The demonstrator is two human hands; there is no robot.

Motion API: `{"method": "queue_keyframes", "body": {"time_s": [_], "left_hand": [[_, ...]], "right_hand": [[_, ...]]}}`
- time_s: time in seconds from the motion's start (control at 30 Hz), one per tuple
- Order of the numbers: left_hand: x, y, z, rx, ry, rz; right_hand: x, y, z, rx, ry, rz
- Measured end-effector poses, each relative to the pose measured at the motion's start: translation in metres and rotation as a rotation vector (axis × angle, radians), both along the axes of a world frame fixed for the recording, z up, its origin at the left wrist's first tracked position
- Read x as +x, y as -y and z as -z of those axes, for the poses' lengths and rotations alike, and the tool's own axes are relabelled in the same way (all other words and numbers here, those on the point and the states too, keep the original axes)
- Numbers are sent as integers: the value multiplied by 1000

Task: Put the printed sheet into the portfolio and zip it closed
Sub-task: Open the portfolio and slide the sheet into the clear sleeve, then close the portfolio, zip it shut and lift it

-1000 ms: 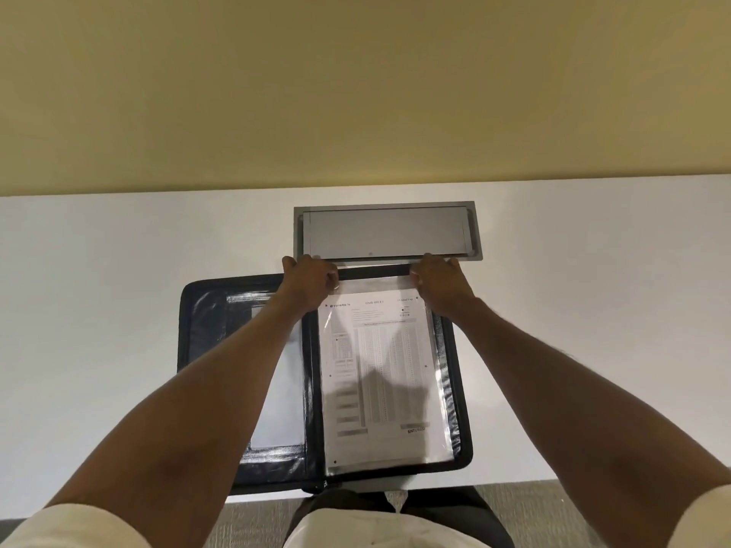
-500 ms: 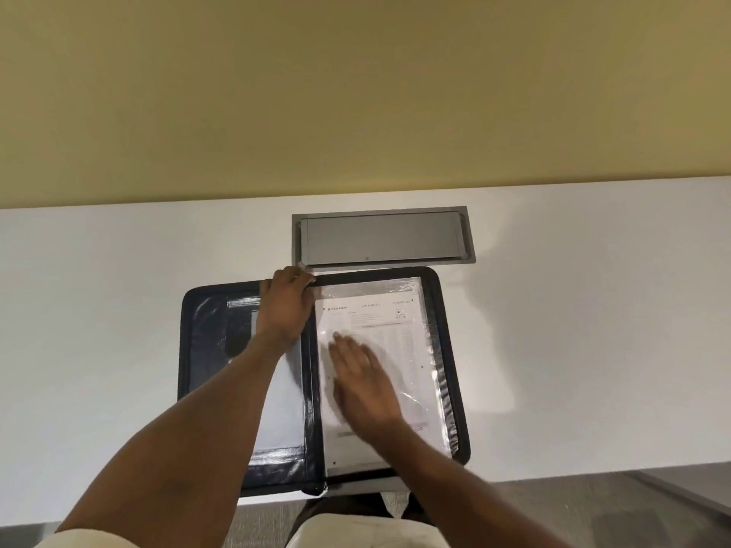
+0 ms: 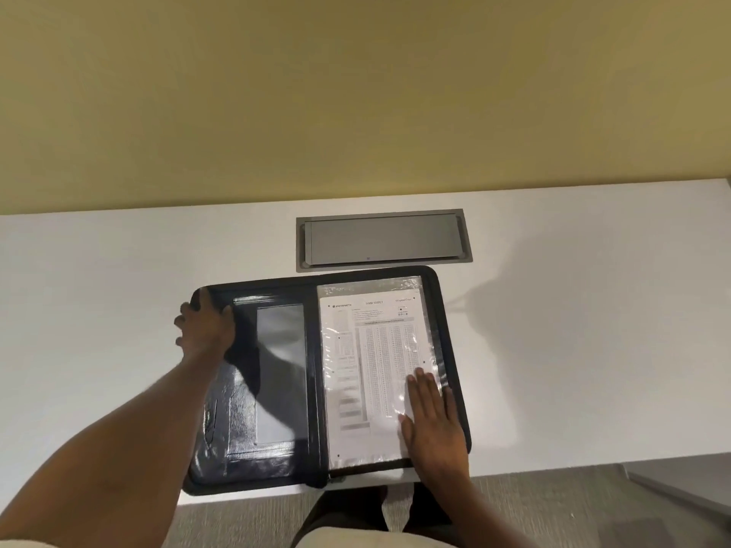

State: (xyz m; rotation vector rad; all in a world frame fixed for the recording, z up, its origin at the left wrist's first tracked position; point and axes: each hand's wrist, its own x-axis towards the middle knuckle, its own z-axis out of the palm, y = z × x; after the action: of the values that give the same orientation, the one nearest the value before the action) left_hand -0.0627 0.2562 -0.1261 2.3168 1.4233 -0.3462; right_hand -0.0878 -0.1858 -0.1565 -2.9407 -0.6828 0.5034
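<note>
Printed white paper sheet (image 3: 372,369): lying under a clear plastic sleeve (image 3: 429,338) on the right half of the black zip-edged portfolio (image 3: 253,409), which is lying open.
Left hand (image 3: 205,330): gripping the portfolio's far-left corner, fingers curling over its outer edge.
Right hand (image 3: 433,421): pressing flat, fingers straight, on the sheet's near-right corner.
Edges: portfolio reaching the white desk's (image 3: 593,350) near edge; far edge sitting just beside a grey rectangular metal hatch (image 3: 383,239).
Open room: desk surface stretching wide on both sides.
</note>
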Motion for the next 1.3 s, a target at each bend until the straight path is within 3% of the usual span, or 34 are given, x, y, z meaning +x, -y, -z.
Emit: {"method": "queue_keyframes", "body": {"time_s": [0.4,0.77,0.9,1.1,1.3], "left_hand": [[-1,-10,-11,53,41,-201],[10,-15,-62,71,213,-140],[17,-2,-100,166,268,-76],[37,30,-155,186,331,203],[67,68,-182,164,427,266]], "right_hand": [[3,33,1,-61,-13,55],[16,47,-6,-49,-2,52],[15,29,-32,74,9,113],[-1,-52,-108,278,-69,70],[-31,-118,-196,519,-136,-10]]}}
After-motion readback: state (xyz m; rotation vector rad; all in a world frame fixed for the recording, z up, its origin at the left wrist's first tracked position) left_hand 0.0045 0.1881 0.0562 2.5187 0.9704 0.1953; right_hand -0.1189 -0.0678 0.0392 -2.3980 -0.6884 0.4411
